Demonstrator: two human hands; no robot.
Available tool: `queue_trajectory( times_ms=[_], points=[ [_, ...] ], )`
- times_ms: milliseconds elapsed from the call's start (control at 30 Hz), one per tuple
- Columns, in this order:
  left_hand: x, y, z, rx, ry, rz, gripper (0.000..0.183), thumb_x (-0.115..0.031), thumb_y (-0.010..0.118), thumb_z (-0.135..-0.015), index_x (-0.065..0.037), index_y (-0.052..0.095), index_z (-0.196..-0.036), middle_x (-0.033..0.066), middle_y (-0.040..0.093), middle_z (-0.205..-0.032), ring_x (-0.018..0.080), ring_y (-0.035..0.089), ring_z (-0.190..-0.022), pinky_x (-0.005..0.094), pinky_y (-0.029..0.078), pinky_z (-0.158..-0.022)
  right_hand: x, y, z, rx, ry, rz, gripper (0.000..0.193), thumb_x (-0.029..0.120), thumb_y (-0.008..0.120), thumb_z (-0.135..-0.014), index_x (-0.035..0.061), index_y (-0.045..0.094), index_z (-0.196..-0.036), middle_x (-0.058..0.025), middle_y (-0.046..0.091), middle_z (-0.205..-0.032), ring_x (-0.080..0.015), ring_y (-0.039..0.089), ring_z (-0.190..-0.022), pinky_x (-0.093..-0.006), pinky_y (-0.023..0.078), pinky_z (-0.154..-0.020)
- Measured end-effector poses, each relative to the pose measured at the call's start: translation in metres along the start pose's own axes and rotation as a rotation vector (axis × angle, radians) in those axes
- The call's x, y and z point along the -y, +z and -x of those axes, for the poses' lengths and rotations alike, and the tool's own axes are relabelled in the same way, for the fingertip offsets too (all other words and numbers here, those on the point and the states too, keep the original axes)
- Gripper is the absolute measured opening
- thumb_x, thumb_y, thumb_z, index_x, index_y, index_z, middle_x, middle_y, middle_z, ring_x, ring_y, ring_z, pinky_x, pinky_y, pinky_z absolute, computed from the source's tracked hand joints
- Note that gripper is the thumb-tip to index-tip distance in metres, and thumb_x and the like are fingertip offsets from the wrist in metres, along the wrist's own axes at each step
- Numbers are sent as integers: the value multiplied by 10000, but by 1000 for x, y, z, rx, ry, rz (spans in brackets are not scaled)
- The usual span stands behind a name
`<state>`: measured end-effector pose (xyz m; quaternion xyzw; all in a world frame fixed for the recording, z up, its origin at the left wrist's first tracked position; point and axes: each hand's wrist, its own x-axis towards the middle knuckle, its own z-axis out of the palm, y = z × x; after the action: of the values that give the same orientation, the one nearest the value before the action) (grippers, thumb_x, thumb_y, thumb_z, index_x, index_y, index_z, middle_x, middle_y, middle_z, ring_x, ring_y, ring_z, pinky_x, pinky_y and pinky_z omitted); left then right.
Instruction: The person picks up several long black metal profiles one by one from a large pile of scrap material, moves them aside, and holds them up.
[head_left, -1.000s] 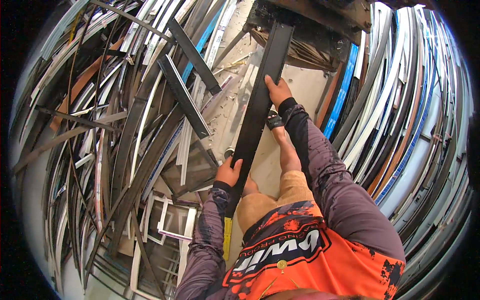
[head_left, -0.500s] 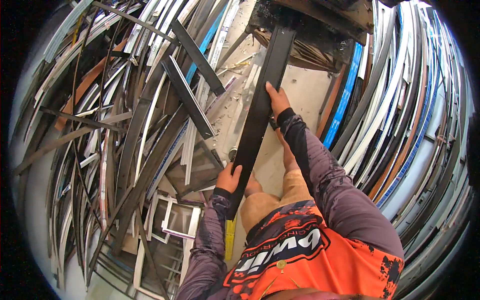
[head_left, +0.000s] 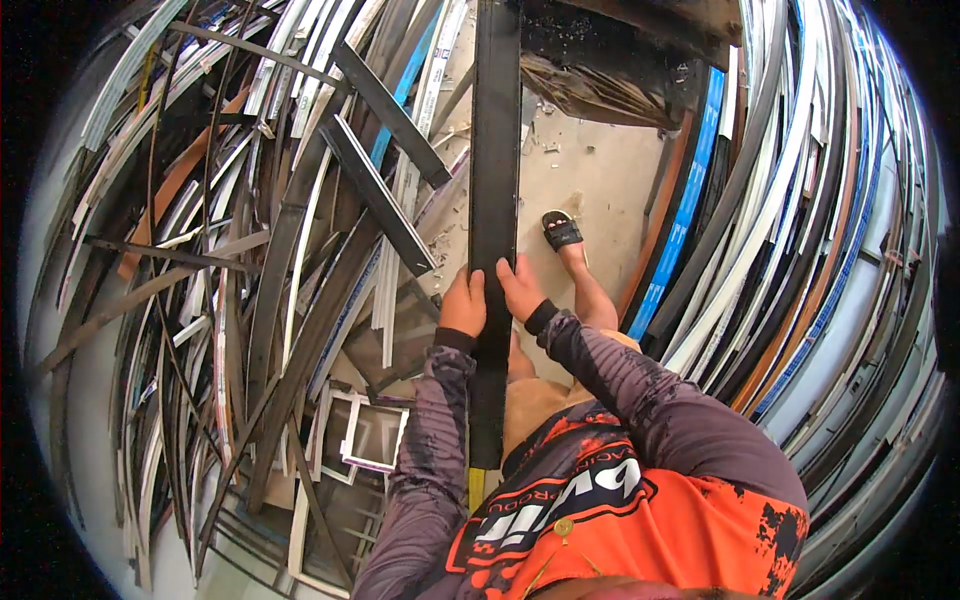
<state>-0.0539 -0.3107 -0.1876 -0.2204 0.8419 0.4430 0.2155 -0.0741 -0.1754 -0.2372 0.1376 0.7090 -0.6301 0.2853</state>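
Observation:
A long, flat black profile bar (head_left: 496, 170) runs from the top edge of the head view down past my waist. My left hand (head_left: 463, 303) grips its left edge, thumb on the top face. Directly opposite, my right hand (head_left: 520, 287) holds the right edge, also with the thumb on top. The fingers under the bar are hidden. A yellow strip (head_left: 477, 487) shows just below the bar's near end.
Heaps of long profiles (head_left: 290, 220) cover the left side; two short black pieces (head_left: 380, 195) lie across them. More white, brown and blue strips (head_left: 800, 240) are stacked at right. A dark workbench (head_left: 640, 40) stands ahead. My sandalled foot (head_left: 562, 230) is on the littered floor.
The bar has swung from slanting to nearly straight ahead, its far end now left of the bench. My right hand has slid nearer, level with my left, which moved slightly forward.

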Motion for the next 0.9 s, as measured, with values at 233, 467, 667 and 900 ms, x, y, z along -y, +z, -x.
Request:
queue_trajectory(
  times_ms=[233, 467, 667, 900],
  points=[
    [39, 1, 28, -68, 113, 32, 443, -374, 435, -984, 29, 541, -1138, 297, 625, -968, 485, 583, -931, 492, 462, -790, -14, 3, 30, 131, -117, 26, 481, 394, 576, -932, -59, 487, -1064, -195, 575, -952, -273, 566, -916, -385, 458, -836],
    [8, 8, 19, 38, 14, -60, 430, -366, 447, -981, 17, 539, -1154, 293, 631, -957, 472, 595, -941, 489, 471, -784, 36, -42, -66, -149, -53, 8, 516, 436, 602, -903, -42, 552, -1091, -217, 641, -952, -326, 634, -908, -409, 486, -792],
    [8, 12, 6, 2, 37, -46, 442, -380, 444, -983, 16, 540, -1152, 293, 633, -932, 479, 598, -900, 494, 472, -762, 57, -43, -69, -226, -60, 147, 537, 458, 547, -935, -60, 570, -1073, -231, 656, -967, -346, 639, -921, -391, 486, -803],
    [18, 11, 2, -43, 96, -67, 437, -377, 440, -985, 24, 538, -1127, 291, 631, -912, 473, 603, -888, 486, 471, -751, 45, -41, -76, -208, -43, 120, 533, 472, 551, -917, -44, 560, -1051, -281, 637, -988, -435, 610, -970, -450, 479, -825]
  ],
)
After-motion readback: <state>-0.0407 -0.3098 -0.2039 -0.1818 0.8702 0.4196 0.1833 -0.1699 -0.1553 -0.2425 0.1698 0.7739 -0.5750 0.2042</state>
